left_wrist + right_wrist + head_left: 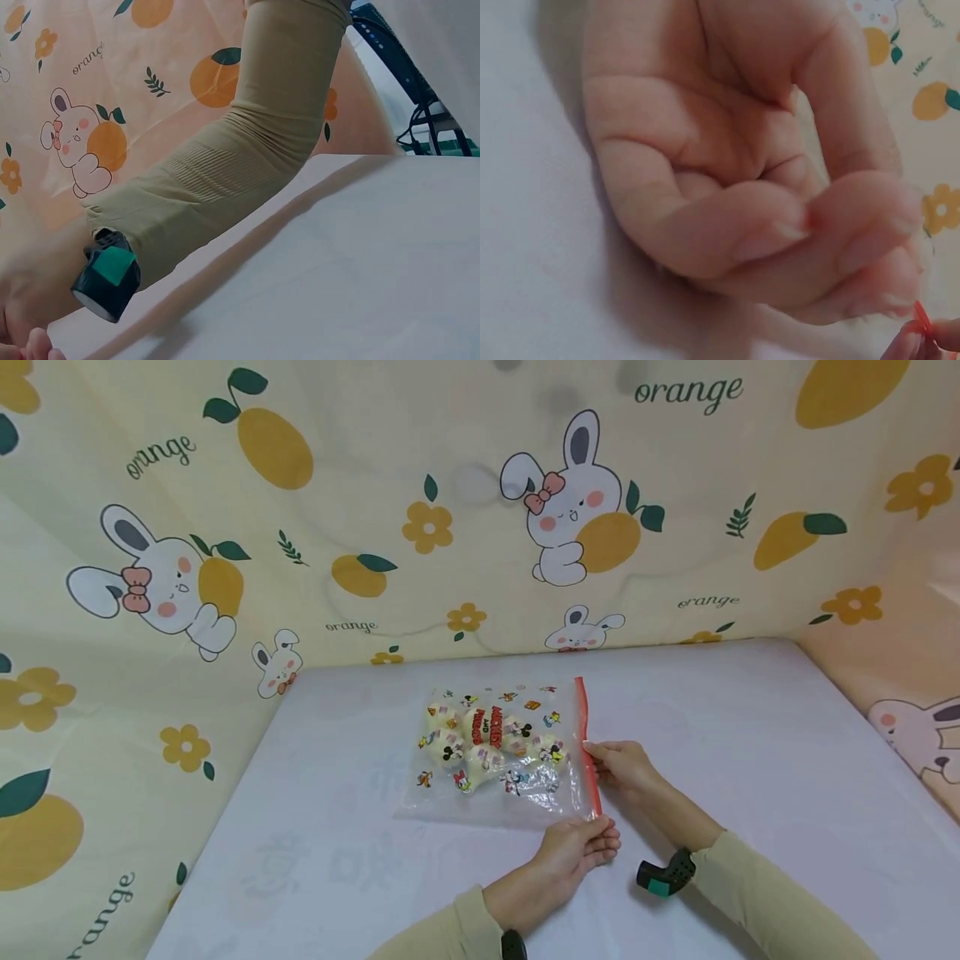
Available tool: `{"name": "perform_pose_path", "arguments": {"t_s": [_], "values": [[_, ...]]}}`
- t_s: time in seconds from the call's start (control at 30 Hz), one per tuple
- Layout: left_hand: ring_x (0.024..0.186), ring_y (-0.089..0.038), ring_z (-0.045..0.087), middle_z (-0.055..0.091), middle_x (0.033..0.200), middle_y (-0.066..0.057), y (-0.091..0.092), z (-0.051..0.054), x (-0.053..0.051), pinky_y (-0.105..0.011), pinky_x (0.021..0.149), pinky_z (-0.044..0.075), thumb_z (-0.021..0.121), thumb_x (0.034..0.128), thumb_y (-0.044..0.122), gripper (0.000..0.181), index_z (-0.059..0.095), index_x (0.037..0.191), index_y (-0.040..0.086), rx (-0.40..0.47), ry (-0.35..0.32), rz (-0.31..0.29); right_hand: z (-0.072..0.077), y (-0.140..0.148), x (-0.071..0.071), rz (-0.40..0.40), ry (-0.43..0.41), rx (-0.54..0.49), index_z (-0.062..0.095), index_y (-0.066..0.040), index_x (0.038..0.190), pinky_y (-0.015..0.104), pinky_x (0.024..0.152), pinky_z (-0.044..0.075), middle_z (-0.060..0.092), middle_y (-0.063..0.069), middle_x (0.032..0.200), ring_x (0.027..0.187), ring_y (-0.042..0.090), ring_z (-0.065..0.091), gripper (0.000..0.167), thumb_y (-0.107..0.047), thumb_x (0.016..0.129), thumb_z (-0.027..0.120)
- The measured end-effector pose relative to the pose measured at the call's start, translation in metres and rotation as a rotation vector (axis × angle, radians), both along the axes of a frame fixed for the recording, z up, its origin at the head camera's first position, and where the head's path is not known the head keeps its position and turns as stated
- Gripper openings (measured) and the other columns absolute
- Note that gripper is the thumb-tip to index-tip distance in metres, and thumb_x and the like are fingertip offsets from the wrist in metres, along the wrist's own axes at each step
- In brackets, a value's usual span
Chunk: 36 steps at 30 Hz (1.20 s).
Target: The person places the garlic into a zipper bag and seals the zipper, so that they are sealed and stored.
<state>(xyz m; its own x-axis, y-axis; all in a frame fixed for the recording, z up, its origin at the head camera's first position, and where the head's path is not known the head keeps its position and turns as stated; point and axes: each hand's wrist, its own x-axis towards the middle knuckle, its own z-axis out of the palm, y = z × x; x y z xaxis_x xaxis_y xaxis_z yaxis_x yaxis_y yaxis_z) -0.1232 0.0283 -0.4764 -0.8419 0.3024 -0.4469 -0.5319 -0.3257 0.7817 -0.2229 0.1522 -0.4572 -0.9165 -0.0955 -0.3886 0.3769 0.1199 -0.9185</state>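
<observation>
A clear zip bag point(495, 802) with cartoon prints and a red zip edge point(582, 710) lies flat on the table. Inside it sit several pale, rounded pieces point(483, 762); the prints hide what kind they are. My left hand point(566, 857) pinches the near end of the red edge. Farther up the same edge, my right hand point(632, 770) grips it between thumb and fingers. In the right wrist view the right hand point(727, 172) has curled fingers, and left fingertips point(907, 343) hold a bit of red strip. Only a few fingertips point(37, 346) show in the left wrist view.
A white cloth covers the table point(315, 877). Behind it hangs a curtain point(450, 443) printed with rabbits and oranges. A black wrist camera point(666, 872) with a green patch sits on the right wrist. Dark equipment with cables point(412, 82) stands beyond the table edge.
</observation>
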Motion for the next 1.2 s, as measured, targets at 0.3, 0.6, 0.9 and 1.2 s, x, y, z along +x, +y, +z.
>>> {"name": "perform_pose_path", "arguments": {"t_s": [0.3,0.6,0.9,1.2], "values": [[0.068,-0.004,0.061,0.065,0.073,0.004,0.000,-0.001,0.000,-0.015,0.069,0.052,0.058,0.0940,0.014,0.029,0.064,0.110,-0.009,0.006,-0.013,0.004,-0.001,0.002,-0.005,0.007,-0.020,-0.035,0.047,0.020,0.128,0.015,0.062,0.053,0.062,-0.010,0.068,0.065,0.002,0.057,0.047,-0.018,0.099,0.053],[0.067,-0.003,0.061,0.065,0.073,0.004,-0.002,0.001,-0.001,-0.015,0.069,0.053,0.059,0.0943,0.015,0.028,0.065,0.108,-0.008,0.009,-0.019,-0.005,-0.001,0.004,-0.009,-0.002,-0.075,-0.044,0.049,0.014,0.129,0.015,0.063,0.051,0.062,-0.010,0.072,0.069,0.004,0.056,0.048,-0.022,0.099,0.053],[0.068,-0.003,0.061,0.066,0.073,0.004,-0.002,0.002,-0.001,-0.016,0.070,0.054,0.059,0.0946,0.016,0.028,0.065,0.109,-0.008,0.002,-0.023,-0.005,-0.001,0.003,-0.015,-0.006,-0.081,-0.070,0.051,0.012,0.125,0.015,0.064,0.052,0.062,-0.009,0.072,0.069,0.003,0.057,0.043,-0.021,0.098,0.055],[0.067,-0.003,0.061,0.065,0.073,0.004,-0.001,0.001,0.000,-0.015,0.069,0.053,0.058,0.0947,0.015,0.030,0.064,0.110,-0.010,0.002,-0.009,-0.007,0.000,0.004,-0.019,-0.011,-0.086,-0.060,0.051,0.011,0.127,0.016,0.065,0.051,0.063,-0.010,0.074,0.070,0.003,0.056,0.045,-0.023,0.097,0.057]]}}
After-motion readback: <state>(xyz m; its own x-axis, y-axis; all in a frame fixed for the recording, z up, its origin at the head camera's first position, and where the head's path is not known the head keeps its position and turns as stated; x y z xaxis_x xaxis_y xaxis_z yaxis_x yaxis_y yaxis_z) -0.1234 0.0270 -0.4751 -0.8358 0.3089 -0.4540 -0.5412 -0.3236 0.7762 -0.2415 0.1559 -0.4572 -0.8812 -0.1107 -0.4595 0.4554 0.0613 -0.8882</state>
